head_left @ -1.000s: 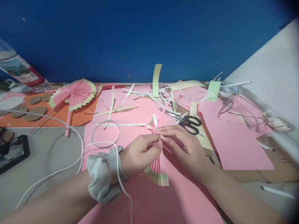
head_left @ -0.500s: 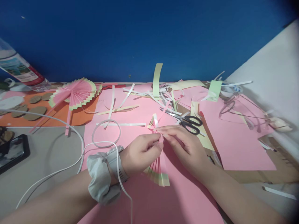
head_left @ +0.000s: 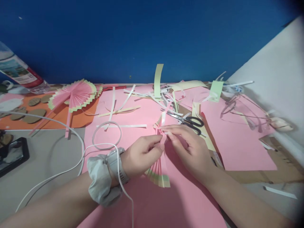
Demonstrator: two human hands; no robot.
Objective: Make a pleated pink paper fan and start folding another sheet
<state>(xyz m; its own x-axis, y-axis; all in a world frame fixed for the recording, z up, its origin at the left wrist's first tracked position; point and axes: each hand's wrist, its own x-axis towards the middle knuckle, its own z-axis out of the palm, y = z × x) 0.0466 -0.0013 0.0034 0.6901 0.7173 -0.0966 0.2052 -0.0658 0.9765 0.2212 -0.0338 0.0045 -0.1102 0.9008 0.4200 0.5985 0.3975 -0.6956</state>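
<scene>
Both hands, left hand (head_left: 142, 155) and right hand (head_left: 187, 147), pinched on pleated pink-and-yellow paper fan (head_left: 159, 171) at its gathered middle, frame centre. Likely light, flimsy, crease-prone; best gripped at that pinch point. Black-handled scissors (head_left: 191, 122) just beyond.

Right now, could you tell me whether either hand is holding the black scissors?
No, the scissors lie on the pink paper while both hands pinch the pleated paper fan.

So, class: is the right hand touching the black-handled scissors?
Apart. In the head view, the right hand pinches the pleated paper fan, and a strip of pink paper shows between its knuckles and the scissors.
</scene>
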